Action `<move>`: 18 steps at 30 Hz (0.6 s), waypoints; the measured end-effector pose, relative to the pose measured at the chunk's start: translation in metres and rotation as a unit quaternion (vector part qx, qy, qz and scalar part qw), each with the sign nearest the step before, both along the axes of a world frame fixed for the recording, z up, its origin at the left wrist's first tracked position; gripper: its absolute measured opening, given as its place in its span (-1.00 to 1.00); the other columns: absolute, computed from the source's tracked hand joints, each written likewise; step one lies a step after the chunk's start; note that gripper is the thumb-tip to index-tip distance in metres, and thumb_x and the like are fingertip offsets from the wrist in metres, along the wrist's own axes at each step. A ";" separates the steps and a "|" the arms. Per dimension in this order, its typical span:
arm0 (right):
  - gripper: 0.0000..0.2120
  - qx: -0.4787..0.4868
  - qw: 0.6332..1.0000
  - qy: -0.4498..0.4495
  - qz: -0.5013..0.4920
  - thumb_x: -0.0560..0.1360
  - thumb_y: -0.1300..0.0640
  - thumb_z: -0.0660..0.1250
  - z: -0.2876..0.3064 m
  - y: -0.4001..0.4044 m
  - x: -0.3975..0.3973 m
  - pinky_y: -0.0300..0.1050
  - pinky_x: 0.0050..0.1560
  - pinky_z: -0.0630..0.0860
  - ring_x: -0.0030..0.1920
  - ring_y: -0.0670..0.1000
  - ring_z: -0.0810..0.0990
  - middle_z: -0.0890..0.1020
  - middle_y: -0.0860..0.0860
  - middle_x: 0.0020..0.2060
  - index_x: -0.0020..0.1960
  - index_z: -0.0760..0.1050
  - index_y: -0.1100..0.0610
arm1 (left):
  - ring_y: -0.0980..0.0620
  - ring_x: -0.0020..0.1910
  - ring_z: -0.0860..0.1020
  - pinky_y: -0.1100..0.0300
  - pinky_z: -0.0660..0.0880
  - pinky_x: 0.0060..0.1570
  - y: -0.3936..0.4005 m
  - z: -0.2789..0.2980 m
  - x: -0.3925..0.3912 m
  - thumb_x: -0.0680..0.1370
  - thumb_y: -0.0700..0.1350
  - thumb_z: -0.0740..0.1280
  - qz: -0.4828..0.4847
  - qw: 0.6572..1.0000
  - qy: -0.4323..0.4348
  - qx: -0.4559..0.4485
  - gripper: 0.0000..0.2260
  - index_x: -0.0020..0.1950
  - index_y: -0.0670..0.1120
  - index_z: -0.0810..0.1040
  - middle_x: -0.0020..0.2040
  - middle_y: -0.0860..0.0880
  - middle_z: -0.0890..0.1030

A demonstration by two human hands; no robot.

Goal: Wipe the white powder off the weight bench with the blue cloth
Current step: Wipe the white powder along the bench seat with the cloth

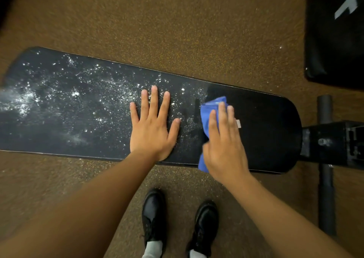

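Note:
A long black weight bench [271, 131] lies across the view. White powder [94, 92] is scattered over its left and middle parts, while the right end looks dark and shiny. My left hand [152, 127] rests flat on the pad, fingers spread, in the powdered area. My right hand [224, 141] presses the crumpled blue cloth [208, 112] onto the bench just right of the powder's edge. Part of the cloth is hidden beneath the palm, and a corner hangs over the near edge.
The bench's black metal frame and a grey crossbar [326, 159] stick out at the right. A black pad with a white mark [336, 31] lies at the top right. My two black shoes [177, 220] stand on the brown speckled floor [177, 21] below the bench.

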State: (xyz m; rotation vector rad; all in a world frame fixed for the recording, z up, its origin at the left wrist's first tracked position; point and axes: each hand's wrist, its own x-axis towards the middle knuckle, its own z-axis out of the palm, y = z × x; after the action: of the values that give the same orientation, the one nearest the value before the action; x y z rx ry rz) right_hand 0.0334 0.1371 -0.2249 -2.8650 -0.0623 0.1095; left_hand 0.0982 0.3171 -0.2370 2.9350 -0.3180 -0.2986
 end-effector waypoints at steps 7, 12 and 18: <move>-0.37 -0.003 0.983 -0.017 -0.184 0.47 0.17 0.03 -0.002 -0.032 0.054 0.25 0.49 0.05 0.51 0.36 -0.05 0.02 0.36 0.51 0.49 0.08 0.41 | -0.11 0.57 -0.30 -0.20 -0.25 0.51 0.000 0.001 0.000 0.62 0.25 -0.14 -0.004 1.000 0.006 -0.002 -0.37 0.62 0.01 -0.16 0.62 -0.09 -0.23; -0.33 -0.007 0.994 -0.021 -0.111 0.44 0.13 -0.08 -0.003 0.022 0.063 0.24 0.50 0.02 0.52 0.35 -0.05 0.03 0.35 0.51 0.50 0.08 0.40 | -0.12 0.58 -0.26 -0.23 -0.22 0.51 0.000 0.000 0.000 0.63 0.23 -0.10 -0.005 1.000 0.002 -0.005 -0.38 0.63 0.00 -0.12 0.62 -0.11 -0.20; -0.36 -0.013 0.999 0.007 -0.034 0.44 0.16 0.04 0.003 -0.007 -0.003 0.21 0.49 0.07 0.53 0.29 -0.06 0.03 0.30 0.53 0.49 0.11 0.35 | -0.13 0.58 -0.28 -0.24 -0.22 0.50 0.000 0.001 0.000 0.63 0.23 -0.09 -0.005 1.000 0.009 -0.012 -0.38 0.63 -0.01 -0.13 0.62 -0.11 -0.21</move>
State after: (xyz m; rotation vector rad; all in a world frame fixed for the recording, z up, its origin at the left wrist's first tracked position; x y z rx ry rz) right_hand 0.0308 0.1297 -0.2218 -2.8885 0.0401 0.1162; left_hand 0.0983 0.3174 -0.2362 2.9062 -0.3331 -0.3191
